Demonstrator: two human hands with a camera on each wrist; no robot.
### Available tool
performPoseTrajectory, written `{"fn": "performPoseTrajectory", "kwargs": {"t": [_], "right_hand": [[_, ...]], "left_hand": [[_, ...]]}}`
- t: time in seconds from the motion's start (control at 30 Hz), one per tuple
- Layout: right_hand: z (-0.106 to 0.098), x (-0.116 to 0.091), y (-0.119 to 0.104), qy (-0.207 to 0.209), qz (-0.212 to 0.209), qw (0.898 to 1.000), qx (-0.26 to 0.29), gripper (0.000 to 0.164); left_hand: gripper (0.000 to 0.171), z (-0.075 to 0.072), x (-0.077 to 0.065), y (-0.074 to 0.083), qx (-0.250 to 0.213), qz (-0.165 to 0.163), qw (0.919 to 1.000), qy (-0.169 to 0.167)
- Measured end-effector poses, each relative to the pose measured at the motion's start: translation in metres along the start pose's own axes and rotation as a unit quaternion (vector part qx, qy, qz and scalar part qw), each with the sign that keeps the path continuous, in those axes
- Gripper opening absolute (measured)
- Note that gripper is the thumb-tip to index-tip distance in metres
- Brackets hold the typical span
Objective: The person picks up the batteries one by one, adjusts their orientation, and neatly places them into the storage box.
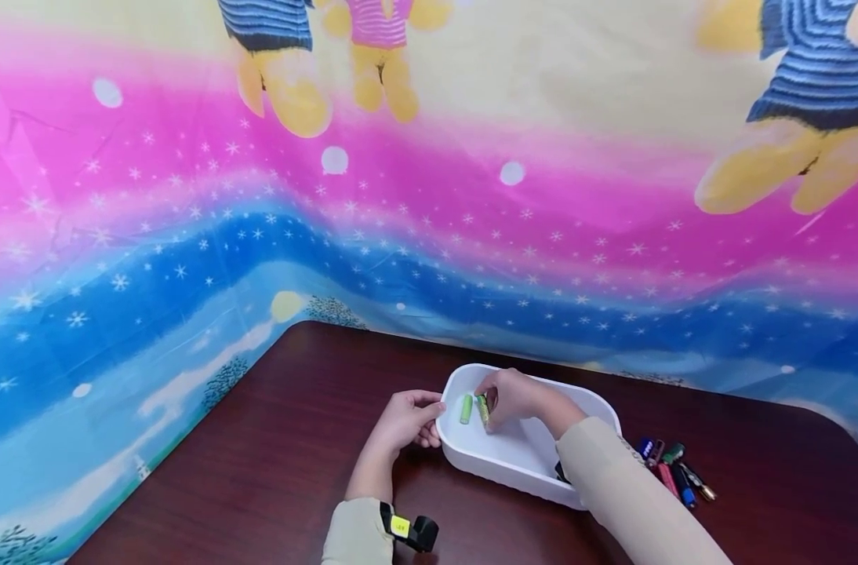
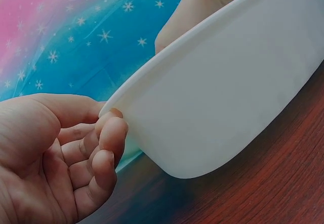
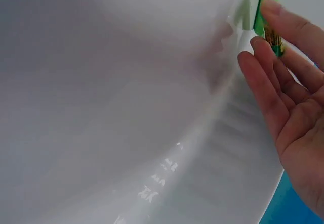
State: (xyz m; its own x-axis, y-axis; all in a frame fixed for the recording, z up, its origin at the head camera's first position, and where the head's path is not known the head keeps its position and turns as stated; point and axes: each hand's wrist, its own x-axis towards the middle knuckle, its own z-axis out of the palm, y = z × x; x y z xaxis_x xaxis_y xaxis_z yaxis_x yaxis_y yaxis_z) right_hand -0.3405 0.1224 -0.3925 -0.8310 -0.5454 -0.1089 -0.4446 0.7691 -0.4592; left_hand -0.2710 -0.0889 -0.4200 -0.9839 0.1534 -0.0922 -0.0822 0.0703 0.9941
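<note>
Inside the white tub (image 1: 528, 449), toward its L end: R hand (image 1: 517, 399) has thumb + fingers clamped on the green-gold battery (image 1: 482, 409). Pale green battery (image 1: 466, 409) lies just beside it. Main risk?

– Rolling, prob. Round batt, slick-looking floor: uneven release could send it off or into its neighbor, knocking that one askew.

– And L hand (image 1: 406, 418)?

– Pinching the rim, thumb & fingertips closed on it. Any tug there might slide the tub, shifting both batts.

– Anything re: R sleeve (image 1: 630, 494)?

– It crosses the tub's R end. Arm dropping could bump the rim, poss. scatter the mixed pile (image 1: 667, 477) just outside on the table (image 1: 259, 463).
</note>
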Motion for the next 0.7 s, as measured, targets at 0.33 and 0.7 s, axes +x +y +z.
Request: {"fn": "performPoseTrajectory", "kwargs": {"t": [0.33,0.7], "right_hand": [[0.007,0.007,-0.004,0.017,0.022,0.999,-0.028,0.044],[0.011,0.011,-0.006,0.009,0.004,0.998,-0.067,0.051]], "left_hand": [[0.029,0.001,-0.001,0.002,0.01,-0.003,0.9999,0.0],[0.029,0.0,-0.001,0.002,0.01,-0.009,0.9999,-0.006]]}}
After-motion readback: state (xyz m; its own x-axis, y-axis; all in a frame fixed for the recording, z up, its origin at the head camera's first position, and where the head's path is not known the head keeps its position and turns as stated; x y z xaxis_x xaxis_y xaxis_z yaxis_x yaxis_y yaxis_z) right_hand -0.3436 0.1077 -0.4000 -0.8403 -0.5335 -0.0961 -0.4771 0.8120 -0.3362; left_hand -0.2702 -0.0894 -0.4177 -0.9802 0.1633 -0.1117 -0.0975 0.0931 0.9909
